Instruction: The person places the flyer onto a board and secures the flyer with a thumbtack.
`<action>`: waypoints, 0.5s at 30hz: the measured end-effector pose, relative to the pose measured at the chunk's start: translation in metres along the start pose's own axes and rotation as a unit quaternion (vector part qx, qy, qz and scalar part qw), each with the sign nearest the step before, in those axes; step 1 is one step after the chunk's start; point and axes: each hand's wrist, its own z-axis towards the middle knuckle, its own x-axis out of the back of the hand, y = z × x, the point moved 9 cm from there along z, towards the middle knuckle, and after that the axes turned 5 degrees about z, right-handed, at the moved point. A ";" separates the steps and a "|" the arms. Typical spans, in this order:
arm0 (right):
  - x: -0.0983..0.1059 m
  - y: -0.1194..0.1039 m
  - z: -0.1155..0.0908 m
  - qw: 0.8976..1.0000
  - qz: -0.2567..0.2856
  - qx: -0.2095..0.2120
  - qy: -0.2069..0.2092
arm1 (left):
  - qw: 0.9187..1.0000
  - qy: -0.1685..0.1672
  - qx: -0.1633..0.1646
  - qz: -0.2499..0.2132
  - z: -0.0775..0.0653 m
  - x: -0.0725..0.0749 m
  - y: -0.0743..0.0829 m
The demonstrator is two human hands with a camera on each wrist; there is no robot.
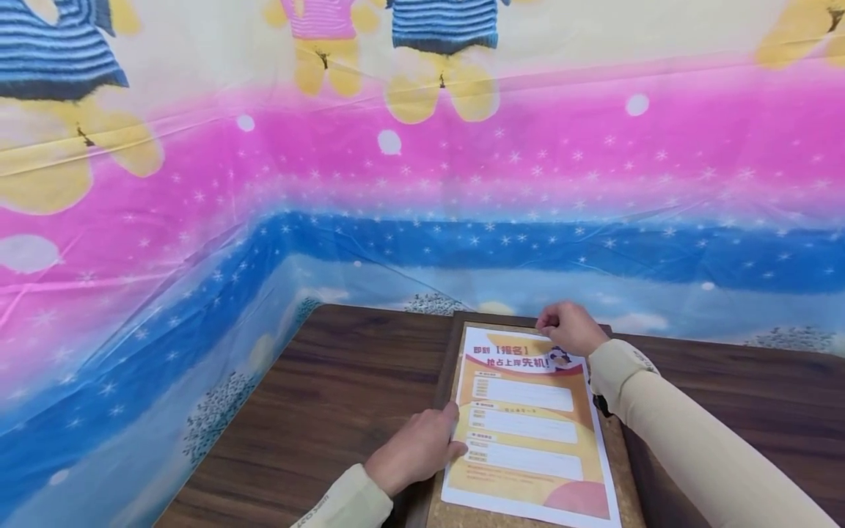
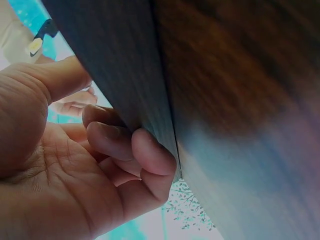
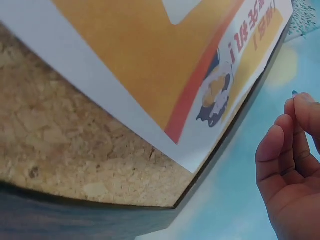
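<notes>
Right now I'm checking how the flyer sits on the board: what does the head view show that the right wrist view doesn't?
Only the head view shows the left hand at the cork board's left edge, the wooden table and the whole flyer. Only the right wrist view shows the cork grain and the flyer's corner up close. Both show the right hand near the flyer's top and the blue backdrop.

Our left hand [image 1: 417, 449] lies low and near us, palm down, fingers [image 2: 152, 152] curled with the tips bent inward, thumb stretched out. Our right hand [image 1: 569, 328] reaches farther forward, forearm angled across from the right, fingertips [image 3: 272, 145] bunched together and bent. Both arms wear pale sleeves.
</notes>
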 end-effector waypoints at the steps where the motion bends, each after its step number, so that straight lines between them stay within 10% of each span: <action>1: -0.001 0.001 0.001 1.000 -0.002 -0.003 0.000 | 1.000 0.001 0.000 0.001 0.000 0.000 0.000; 15: -0.019 0.014 0.015 1.000 -0.006 -0.024 -0.007 | 1.000 0.017 -0.003 0.021 -0.001 0.002 0.001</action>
